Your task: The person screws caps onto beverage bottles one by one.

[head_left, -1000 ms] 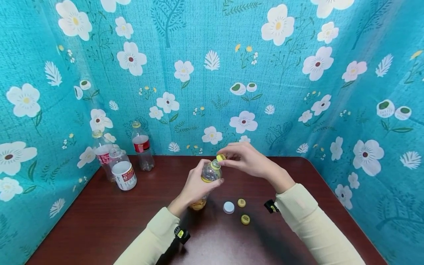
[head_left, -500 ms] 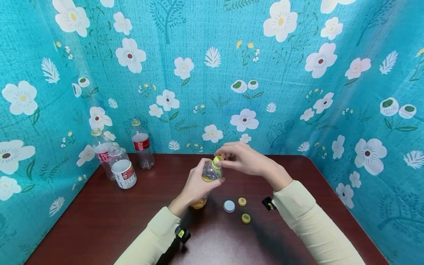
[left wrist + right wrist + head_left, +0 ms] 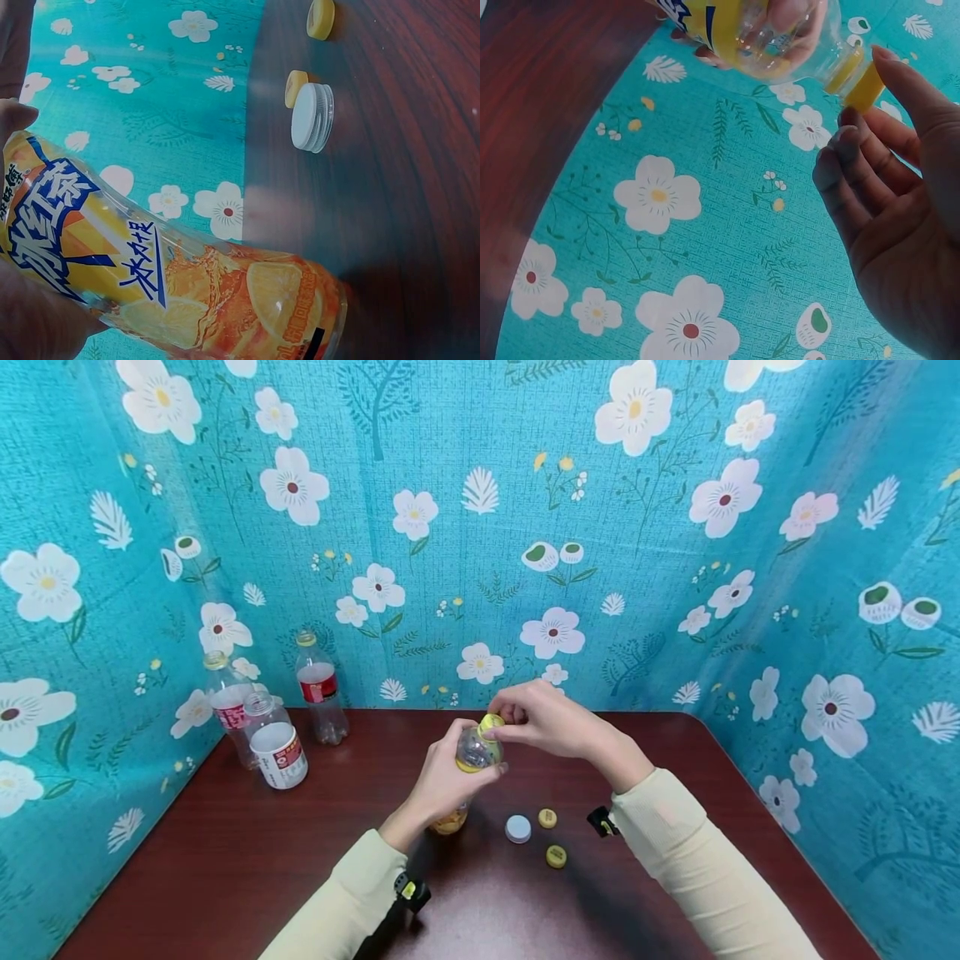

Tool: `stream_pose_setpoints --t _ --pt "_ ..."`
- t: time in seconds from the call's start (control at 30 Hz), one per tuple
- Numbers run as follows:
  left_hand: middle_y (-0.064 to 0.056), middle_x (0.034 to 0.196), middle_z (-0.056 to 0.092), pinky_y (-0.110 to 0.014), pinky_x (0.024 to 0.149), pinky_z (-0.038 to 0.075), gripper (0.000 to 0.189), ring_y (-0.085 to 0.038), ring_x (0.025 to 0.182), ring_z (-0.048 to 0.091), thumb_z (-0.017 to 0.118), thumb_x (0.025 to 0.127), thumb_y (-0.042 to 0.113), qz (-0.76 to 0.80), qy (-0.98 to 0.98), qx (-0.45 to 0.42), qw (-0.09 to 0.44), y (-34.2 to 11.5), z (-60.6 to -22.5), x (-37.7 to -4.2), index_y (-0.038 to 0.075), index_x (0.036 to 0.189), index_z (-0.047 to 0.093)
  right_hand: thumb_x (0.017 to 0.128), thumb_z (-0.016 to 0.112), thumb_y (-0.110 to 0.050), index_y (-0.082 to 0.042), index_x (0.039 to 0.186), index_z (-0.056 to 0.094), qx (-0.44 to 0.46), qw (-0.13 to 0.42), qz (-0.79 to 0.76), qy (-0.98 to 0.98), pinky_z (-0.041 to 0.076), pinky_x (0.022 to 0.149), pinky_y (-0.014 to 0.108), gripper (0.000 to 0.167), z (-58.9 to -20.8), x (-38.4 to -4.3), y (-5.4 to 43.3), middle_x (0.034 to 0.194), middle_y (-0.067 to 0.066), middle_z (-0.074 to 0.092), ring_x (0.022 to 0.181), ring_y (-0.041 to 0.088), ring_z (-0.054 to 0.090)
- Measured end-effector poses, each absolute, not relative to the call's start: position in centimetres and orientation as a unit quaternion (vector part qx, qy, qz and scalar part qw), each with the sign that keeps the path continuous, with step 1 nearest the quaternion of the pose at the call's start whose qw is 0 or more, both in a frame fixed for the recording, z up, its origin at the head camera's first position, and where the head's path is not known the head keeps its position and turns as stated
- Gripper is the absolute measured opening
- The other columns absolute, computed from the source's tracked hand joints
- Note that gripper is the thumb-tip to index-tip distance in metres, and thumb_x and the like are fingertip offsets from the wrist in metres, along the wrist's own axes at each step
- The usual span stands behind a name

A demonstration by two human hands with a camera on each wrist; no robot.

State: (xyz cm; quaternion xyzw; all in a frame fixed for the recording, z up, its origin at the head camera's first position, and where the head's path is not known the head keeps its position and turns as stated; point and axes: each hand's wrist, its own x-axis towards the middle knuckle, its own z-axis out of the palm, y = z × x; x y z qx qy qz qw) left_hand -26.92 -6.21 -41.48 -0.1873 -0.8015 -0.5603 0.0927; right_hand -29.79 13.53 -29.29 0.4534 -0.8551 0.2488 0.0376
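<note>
My left hand (image 3: 442, 777) grips a clear plastic bottle (image 3: 477, 748) around its upper body, near the middle of the table. The bottle's wrap label (image 3: 172, 277) is yellow and orange with lemon slices and blue writing. At the bottle's mouth, my right hand (image 3: 547, 718) pinches a yellow cap (image 3: 865, 88) between thumb and index finger. In the right wrist view the cap sits over the neck, above a yellow ring. The other right fingers are partly curled beside it.
A white cap (image 3: 517, 829) and two yellow caps (image 3: 547, 818) lie on the dark red table (image 3: 360, 802) right of the bottle. Three uncapped bottles (image 3: 318, 689) stand at the back left. A flowered blue curtain (image 3: 480, 527) hangs behind the table and along its sides.
The yellow cap was tilted beside the bottle's open mouth one second ago; my right hand has brought it left onto the neck. My left hand keeps its grip on the bottle.
</note>
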Motion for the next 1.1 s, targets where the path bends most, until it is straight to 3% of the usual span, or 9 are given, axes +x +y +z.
stream_pose_setpoints --t 0.2,0.57,0.77,0.97,1.1 --pt "0.004 0.109 0.068 -0.032 0.073 0.059 0.058 -0.013 0.088 0.069 0.084 0.084 0.036 -0.56 -0.803 -0.183 0.087 -6.33 -41.57 -26.9 0.025 0.13 0.051 0.094 0.077 -0.026 -0.014 0.104 0.074 0.46 0.04 0.242 -0.853 0.047 0.062 0.027 0.016 -29.32 -29.8 13.38 0.072 -0.006 0.057 0.066 0.01 0.053" --pt "0.004 0.11 0.068 -0.035 0.075 0.059 0.057 -0.014 0.09 0.069 0.085 0.084 0.034 -0.565 -0.799 -0.189 0.082 -6.45 -41.63 -26.83 0.026 0.129 0.051 0.098 0.072 -0.021 -0.012 0.118 0.074 0.488 0.01 0.233 -0.841 0.05 0.068 0.028 0.023 -28.97 -29.66 13.91 0.087 -0.006 0.06 0.075 0.01 0.055" --pt "0.003 0.111 0.068 -0.035 0.075 0.059 0.057 -0.014 0.09 0.069 0.084 0.084 0.033 -0.568 -0.797 -0.19 0.077 -6.46 -41.5 -26.69 0.026 0.129 0.051 0.097 0.073 -0.023 -0.012 0.12 0.073 0.486 0.008 0.233 -0.842 0.05 0.068 0.028 0.025 -28.91 -29.71 13.93 0.084 -0.005 0.059 0.074 0.011 0.055" --pt "0.003 0.111 0.068 -0.034 0.074 0.06 0.058 -0.013 0.09 0.07 0.084 0.085 0.033 -0.565 -0.799 -0.19 0.074 -6.48 -41.4 -26.72 0.025 0.13 0.05 0.095 0.075 -0.033 -0.016 0.107 0.075 0.448 0.029 0.22 -0.866 0.04 0.056 0.027 0.02 -28.83 -29.47 13.3 0.066 -0.006 0.05 0.059 0.009 0.047" --pt "0.003 0.111 0.068 -0.034 0.075 0.06 0.058 -0.014 0.09 0.07 0.084 0.084 0.033 -0.567 -0.799 -0.188 0.067 -6.47 -41.35 -26.67 0.026 0.13 0.05 0.096 0.074 -0.03 -0.018 0.1 0.075 0.448 0.029 0.212 -0.868 0.04 0.055 0.026 0.013 -28.8 -29.38 13.14 0.066 -0.008 0.052 0.059 0.009 0.048"
